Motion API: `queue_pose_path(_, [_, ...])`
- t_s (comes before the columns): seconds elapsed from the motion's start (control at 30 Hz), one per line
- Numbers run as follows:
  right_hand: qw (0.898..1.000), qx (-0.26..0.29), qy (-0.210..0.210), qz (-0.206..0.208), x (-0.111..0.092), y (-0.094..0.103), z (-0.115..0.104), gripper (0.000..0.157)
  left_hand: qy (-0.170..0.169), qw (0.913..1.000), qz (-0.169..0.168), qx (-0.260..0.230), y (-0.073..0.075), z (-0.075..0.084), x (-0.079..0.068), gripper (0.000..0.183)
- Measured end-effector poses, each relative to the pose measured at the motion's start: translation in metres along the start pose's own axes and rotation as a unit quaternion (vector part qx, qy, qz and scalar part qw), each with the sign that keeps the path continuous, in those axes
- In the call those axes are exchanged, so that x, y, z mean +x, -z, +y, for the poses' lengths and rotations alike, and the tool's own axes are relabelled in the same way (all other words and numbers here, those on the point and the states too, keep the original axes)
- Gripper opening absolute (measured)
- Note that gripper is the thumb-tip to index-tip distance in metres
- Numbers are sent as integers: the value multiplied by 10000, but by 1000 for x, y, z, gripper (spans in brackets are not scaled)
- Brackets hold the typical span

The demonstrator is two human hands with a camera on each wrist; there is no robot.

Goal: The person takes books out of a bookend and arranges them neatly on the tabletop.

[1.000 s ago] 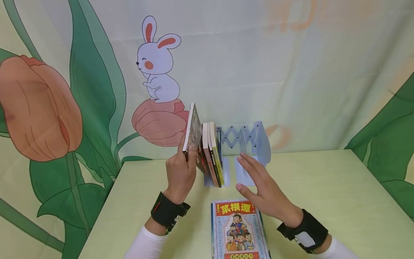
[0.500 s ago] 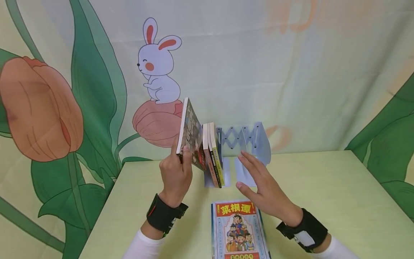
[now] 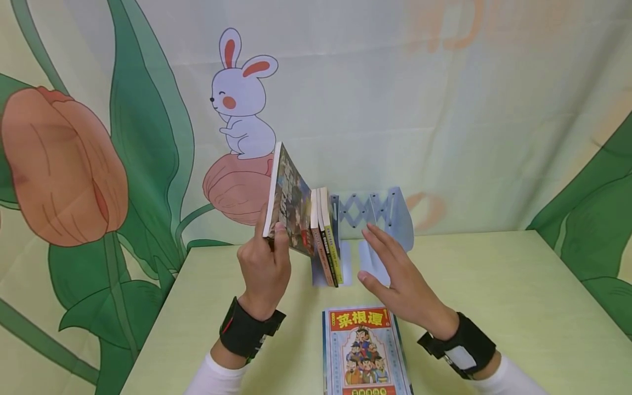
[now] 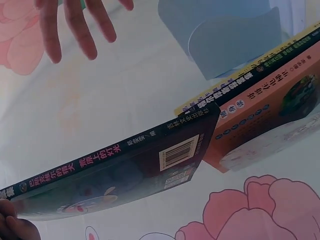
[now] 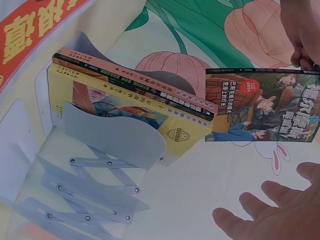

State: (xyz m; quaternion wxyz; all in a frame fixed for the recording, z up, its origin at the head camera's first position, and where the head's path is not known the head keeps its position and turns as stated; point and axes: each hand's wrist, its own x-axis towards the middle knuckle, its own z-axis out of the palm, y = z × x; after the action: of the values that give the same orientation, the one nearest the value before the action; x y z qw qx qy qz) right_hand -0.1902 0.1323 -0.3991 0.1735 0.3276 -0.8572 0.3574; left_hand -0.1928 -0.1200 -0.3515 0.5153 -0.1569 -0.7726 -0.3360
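Book [image 3: 291, 206] in left hand [image 3: 263, 269] — beside three books [image 3: 325, 238]

Soft, even light; wrist views perhaps dimmer.

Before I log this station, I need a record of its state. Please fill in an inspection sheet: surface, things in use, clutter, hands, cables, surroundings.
Surface: pale yellow-green table.
Things in use: dark-covered book, tilted; three books standing in the light-blue rack, at its left end in the head view; red-and-blue book lying flat in front.
Clutter: nothing seen.
Hands: left hand grips the dark-covered book; right hand, fingers extended near the rack, holds nothing; black wristbands on both wrists.
Cables: nothing seen.
Surroundings: backdrop printed with a white rabbit and flowers.
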Motion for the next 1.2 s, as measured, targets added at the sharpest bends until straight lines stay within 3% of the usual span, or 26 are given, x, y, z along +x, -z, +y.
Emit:
queue_pose_path(0.57, [9999, 83, -25, 95, 7, 4, -9, 81, -168, 9987, 155, -453, 10, 18, 4, 44])
queue_pose_path(1.2, [9981, 168, 235, 535, 11, 15, -12, 77, -155, 9924, -31, -1217, 15, 32, -4, 42])
